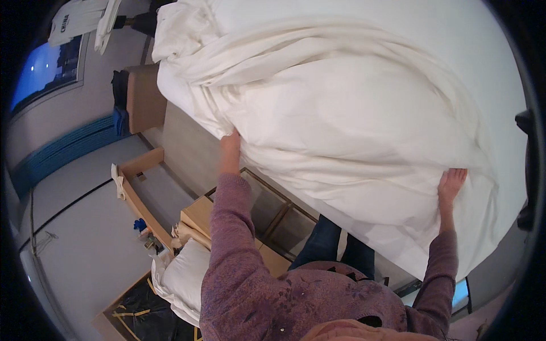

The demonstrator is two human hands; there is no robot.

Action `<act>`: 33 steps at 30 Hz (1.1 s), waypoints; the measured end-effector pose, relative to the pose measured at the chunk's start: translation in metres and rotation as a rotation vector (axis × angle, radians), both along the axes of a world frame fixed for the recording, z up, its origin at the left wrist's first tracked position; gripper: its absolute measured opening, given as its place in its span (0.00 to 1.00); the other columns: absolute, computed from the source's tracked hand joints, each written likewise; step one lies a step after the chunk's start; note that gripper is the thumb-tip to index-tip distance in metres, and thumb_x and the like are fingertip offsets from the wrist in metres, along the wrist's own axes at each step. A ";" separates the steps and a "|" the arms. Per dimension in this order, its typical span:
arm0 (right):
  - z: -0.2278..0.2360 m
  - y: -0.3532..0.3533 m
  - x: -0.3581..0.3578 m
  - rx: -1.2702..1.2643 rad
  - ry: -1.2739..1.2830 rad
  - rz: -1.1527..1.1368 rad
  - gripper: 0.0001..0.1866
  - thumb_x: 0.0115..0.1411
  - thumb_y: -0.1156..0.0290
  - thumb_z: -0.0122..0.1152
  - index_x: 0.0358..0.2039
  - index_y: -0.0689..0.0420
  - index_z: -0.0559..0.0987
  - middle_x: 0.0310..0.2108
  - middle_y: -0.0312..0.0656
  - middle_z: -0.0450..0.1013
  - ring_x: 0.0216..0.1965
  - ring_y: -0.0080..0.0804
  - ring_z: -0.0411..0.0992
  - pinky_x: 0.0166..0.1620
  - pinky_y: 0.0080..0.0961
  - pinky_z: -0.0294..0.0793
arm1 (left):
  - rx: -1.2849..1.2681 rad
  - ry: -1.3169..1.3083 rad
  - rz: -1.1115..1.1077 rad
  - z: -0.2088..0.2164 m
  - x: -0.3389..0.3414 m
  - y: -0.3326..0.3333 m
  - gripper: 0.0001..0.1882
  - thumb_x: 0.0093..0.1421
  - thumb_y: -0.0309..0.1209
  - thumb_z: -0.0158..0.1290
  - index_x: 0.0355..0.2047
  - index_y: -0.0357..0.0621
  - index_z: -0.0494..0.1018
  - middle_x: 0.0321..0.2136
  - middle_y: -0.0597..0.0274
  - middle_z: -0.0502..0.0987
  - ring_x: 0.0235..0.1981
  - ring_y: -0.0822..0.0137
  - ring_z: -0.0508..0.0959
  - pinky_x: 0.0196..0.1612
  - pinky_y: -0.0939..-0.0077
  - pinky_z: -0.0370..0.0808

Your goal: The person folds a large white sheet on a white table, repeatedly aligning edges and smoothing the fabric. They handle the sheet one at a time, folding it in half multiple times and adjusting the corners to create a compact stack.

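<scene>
A large white cloth (364, 108), like a sheet or a duvet cover, lies in loose folds over a white-topped table (455, 28). At the cloth's near left edge, my left hand (230, 141) is closed on the fabric, its fingertips tucked into the folds. Farther right, my right hand (453, 181) is closed on the near part of the same cloth, and creases run away from its fingers. Between my hands the fabric sags in long wrinkles toward the table's near edge. A bunched heap of it (185, 28) sits at the far left corner.
Left of me stand an open cardboard box (196, 219) and a white stuffed bag (185, 273). A black plastic-lined box (151, 312) is at the lower left. A brown board or chair back (145, 99) stands beside the table's left side, near a window (45, 71).
</scene>
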State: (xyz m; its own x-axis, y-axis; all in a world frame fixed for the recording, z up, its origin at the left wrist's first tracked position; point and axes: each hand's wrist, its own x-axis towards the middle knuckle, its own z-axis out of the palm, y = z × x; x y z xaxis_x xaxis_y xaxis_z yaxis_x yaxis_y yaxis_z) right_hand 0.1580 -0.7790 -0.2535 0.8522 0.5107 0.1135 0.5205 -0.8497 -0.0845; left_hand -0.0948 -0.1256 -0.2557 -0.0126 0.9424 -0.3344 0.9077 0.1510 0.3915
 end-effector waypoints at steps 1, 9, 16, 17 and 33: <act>0.001 0.000 0.000 -0.025 0.000 -0.013 0.13 0.49 0.71 0.46 0.34 0.66 0.67 0.42 0.53 0.62 0.49 0.51 0.55 0.55 0.46 0.47 | 0.005 -0.011 -0.040 0.000 0.001 -0.001 0.35 0.45 0.49 0.53 0.36 0.22 0.67 0.37 0.36 0.70 0.39 0.51 0.72 0.41 0.67 0.68; 0.079 0.081 -0.023 0.124 0.074 -0.222 0.12 0.55 0.71 0.44 0.35 0.65 0.71 0.36 0.51 0.68 0.44 0.46 0.63 0.50 0.36 0.58 | -0.043 0.047 -0.154 0.022 0.021 -0.020 0.28 0.43 0.48 0.54 0.25 0.27 0.71 0.27 0.38 0.73 0.33 0.48 0.74 0.37 0.64 0.68; 0.119 0.391 -0.106 0.627 0.512 0.598 0.17 0.44 0.77 0.51 0.39 0.60 0.71 0.42 0.47 0.66 0.45 0.44 0.64 0.49 0.40 0.60 | -0.174 0.024 -0.123 0.013 0.021 -0.025 0.29 0.42 0.50 0.54 0.24 0.27 0.72 0.27 0.38 0.73 0.32 0.47 0.74 0.37 0.62 0.68; 0.113 0.432 -0.102 0.623 0.410 0.627 0.20 0.44 0.76 0.52 0.41 0.60 0.69 0.43 0.48 0.65 0.47 0.44 0.62 0.51 0.41 0.57 | -0.190 0.018 -0.129 0.012 0.020 -0.025 0.29 0.42 0.50 0.54 0.23 0.27 0.72 0.27 0.38 0.73 0.32 0.47 0.74 0.37 0.62 0.69; 0.015 0.600 -0.078 -0.180 0.078 0.129 0.27 0.43 0.65 0.54 0.45 0.61 0.63 0.44 0.48 0.62 0.50 0.44 0.57 0.57 0.48 0.44 | -0.701 -0.645 -0.075 0.058 -0.002 0.008 0.27 0.43 0.45 0.57 0.32 0.29 0.71 0.31 0.48 0.75 0.33 0.59 0.74 0.38 0.69 0.69</act>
